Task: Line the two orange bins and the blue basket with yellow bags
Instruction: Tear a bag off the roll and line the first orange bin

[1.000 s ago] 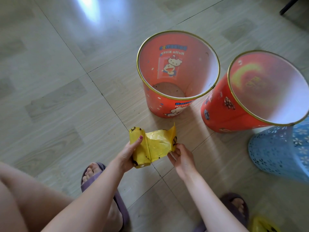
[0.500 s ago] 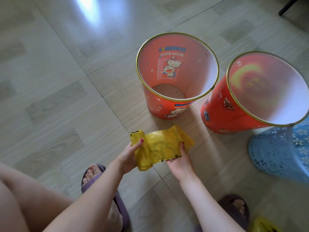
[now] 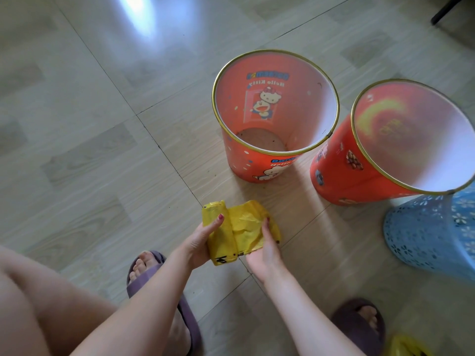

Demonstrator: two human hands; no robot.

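Note:
A roll of yellow bags (image 3: 239,231) is held low over the floor between both hands. My left hand (image 3: 203,240) grips the rolled part, thumb on top. My right hand (image 3: 266,246) holds the loose unrolled sheet, fingers pressed on it. Just beyond stands an empty orange bin (image 3: 259,165) with cartoon prints and a gold rim. A second orange bin (image 3: 341,181) stands to its right, also unlined. The blue perforated basket (image 3: 426,237) stands at the right edge, partly behind that bin.
My two feet in purple slippers (image 3: 164,291) (image 3: 359,322) rest on the wood-look tile floor (image 3: 102,150). More yellow plastic (image 3: 406,348) lies at the bottom right edge. A dark furniture leg (image 3: 444,10) shows at the top right.
My right hand has slid back toward the roll, and the unrolled yellow sheet, spread wide half a second ago, is now bunched closer to my left hand.

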